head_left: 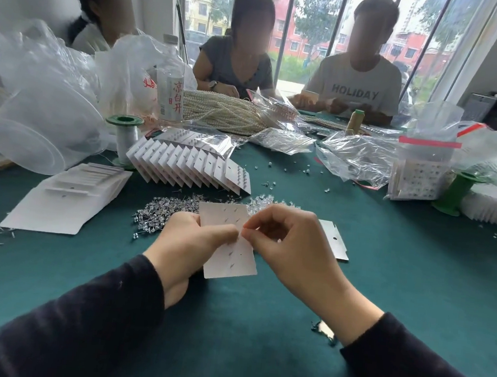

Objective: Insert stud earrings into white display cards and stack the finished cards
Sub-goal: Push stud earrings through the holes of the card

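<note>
My left hand (pixel 190 243) grips a white display card (pixel 229 258) by its left edge and holds it tilted above the green table. Several stud posts poke through the card's back. My right hand (pixel 289 243) pinches something small at the card's middle, right against my left thumb; the pinched thing is hidden by the fingertips. A pile of loose stud earrings (pixel 164 211) lies just behind the card. A fanned row of finished cards (pixel 189 165) lies further back. A blank card (pixel 334 241) lies flat under my right hand.
A stack of blank white cards (pixel 69 199) sits at the left, with a clear plastic tub (pixel 42 128) and a green spool (pixel 124 138) behind it. Plastic bags (pixel 355 155), bead strands (pixel 224 111) and a bottle (pixel 171 91) crowd the far side. Three people sit opposite.
</note>
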Demonstrator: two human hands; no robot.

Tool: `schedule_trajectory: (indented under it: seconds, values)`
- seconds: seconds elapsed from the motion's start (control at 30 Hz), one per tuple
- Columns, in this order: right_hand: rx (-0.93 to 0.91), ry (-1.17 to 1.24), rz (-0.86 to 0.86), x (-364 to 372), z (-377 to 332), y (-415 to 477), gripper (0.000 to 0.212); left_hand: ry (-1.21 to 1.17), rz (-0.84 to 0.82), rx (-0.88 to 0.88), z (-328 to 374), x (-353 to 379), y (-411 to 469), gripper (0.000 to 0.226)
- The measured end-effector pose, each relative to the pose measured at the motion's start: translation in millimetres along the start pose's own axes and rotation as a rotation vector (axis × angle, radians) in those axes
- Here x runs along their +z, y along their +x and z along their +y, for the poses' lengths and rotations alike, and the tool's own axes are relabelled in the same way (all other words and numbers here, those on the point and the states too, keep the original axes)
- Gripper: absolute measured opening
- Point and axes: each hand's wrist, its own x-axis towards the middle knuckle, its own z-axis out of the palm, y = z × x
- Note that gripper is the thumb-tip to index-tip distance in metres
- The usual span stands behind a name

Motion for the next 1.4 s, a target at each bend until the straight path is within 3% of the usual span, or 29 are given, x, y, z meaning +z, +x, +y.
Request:
schedule_trajectory:
  seconds: [1.4]
  values:
    - [-0.038, -0.062, -0.020, 5.8, -0.8, -4.0, 0.008, 0.011, -0.031, 0.022, -1.5, -0.6, 0.3, 0.008]
